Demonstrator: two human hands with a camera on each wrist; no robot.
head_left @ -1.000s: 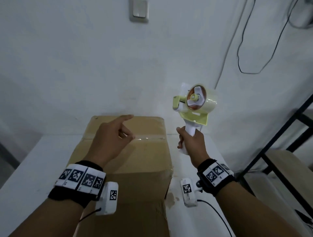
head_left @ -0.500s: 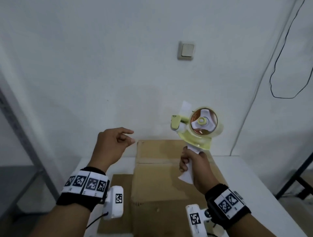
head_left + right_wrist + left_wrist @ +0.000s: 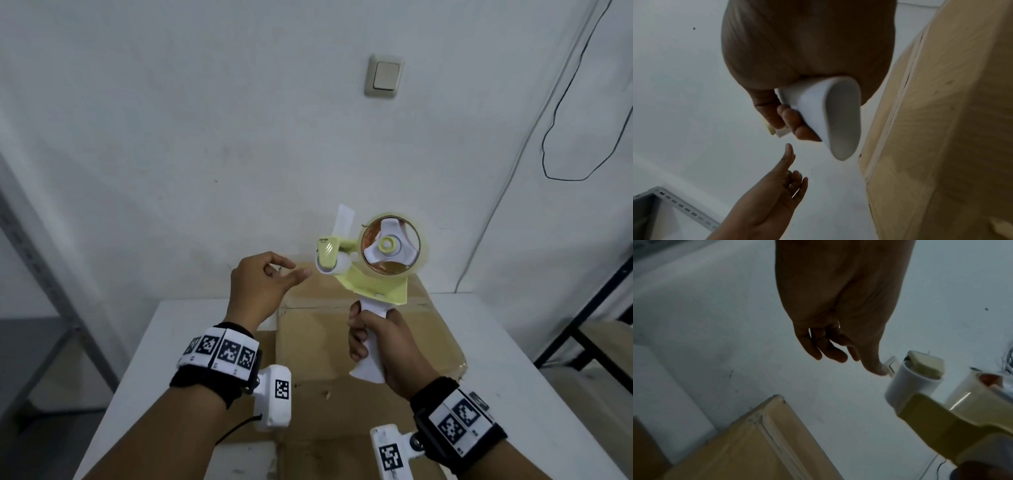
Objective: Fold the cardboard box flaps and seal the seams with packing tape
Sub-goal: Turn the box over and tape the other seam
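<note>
Right hand (image 3: 383, 346) clamped around white handle of pale-yellow plastic tape dispenser (image 3: 368, 260), above brown cardboard box (image 3: 359, 329). Left hand (image 3: 257, 291) just beside dispenser's nose, fingers loose, holding nothing.

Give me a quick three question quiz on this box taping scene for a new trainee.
1. True or false: the left hand holds the tape dispenser.
2. Which hand has its grip on the dispenser's white handle? A left, B right.
3. Fill in: the dispenser is held above the cardboard ____.

Key: 1 false; the left hand holds nothing, fingers loose beside the dispenser's front. 2 B, the right hand. 3 box.
</note>
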